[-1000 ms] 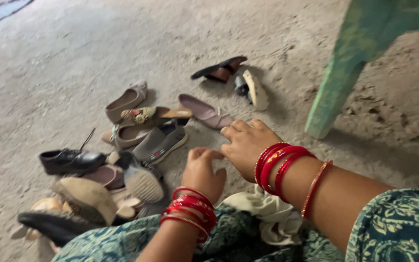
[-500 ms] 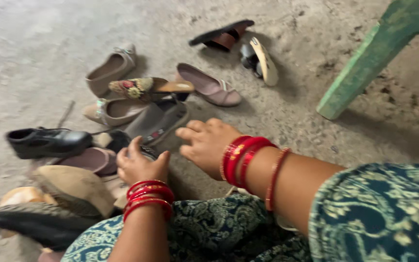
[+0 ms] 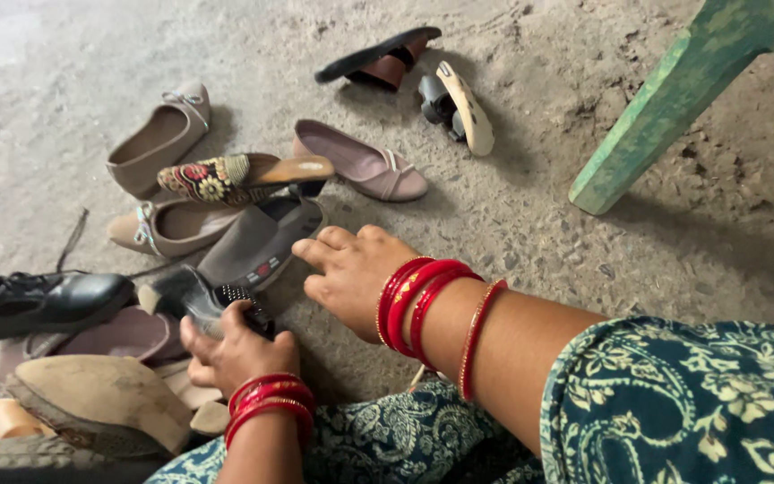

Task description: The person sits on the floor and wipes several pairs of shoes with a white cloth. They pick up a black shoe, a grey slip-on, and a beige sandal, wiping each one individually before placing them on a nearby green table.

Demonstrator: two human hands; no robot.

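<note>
My left hand (image 3: 230, 350) grips a black heeled shoe (image 3: 192, 297) low in the pile, fingers wrapped over its studded part. My right hand (image 3: 348, 272) hovers just right of it with fingers spread, reaching toward a grey slip-on shoe (image 3: 257, 246) and holding nothing. Both wrists carry red bangles. A teal patterned garment covers my knees and right arm at the bottom.
Several shoes lie on the dusty concrete floor: a black leather lace-up (image 3: 38, 302), beige flats (image 3: 159, 139), an embroidered slipper (image 3: 235, 175), a mauve flat (image 3: 360, 164), a dark sandal (image 3: 378, 56), an overturned sandal (image 3: 463, 106). A green wooden furniture leg (image 3: 665, 112) stands right.
My left hand moved left and down into the pile and closed on the black heeled shoe. My right hand followed leftward toward the grey shoe. The view shifted down.
</note>
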